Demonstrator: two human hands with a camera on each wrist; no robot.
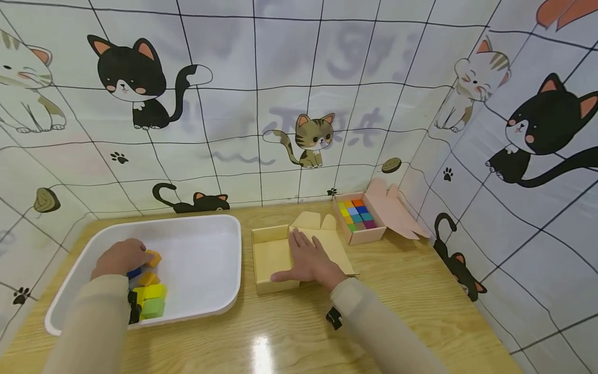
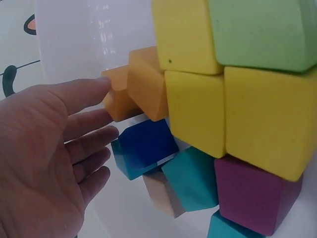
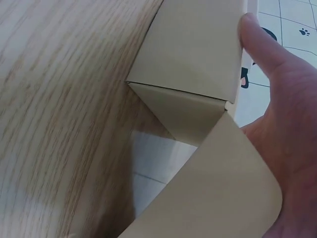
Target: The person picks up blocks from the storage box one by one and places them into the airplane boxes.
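In the head view my left hand (image 1: 119, 257) reaches into the white tray (image 1: 201, 265). An orange block (image 2: 118, 91) is pinched between its thumb and index finger in the left wrist view. Beside it lie another orange block (image 2: 148, 82), a blue block (image 2: 148, 144), several yellow blocks (image 2: 195, 109) and a light green block (image 2: 265, 34). My right hand (image 1: 306, 262) rests spread on the cream cardboard box (image 1: 268, 254), its thumb at the front wall. The box's lid hangs open to the right; in the right wrist view a flap (image 3: 213, 183) covers part of the palm.
A pink box (image 1: 366, 236) with its lid open stands at the back right, filled with several coloured blocks (image 1: 357, 214). Teal blocks (image 2: 193, 178) and a purple block (image 2: 257, 193) also lie in the tray. A cat-print cloth (image 1: 224, 114) closes off the table's back and right.
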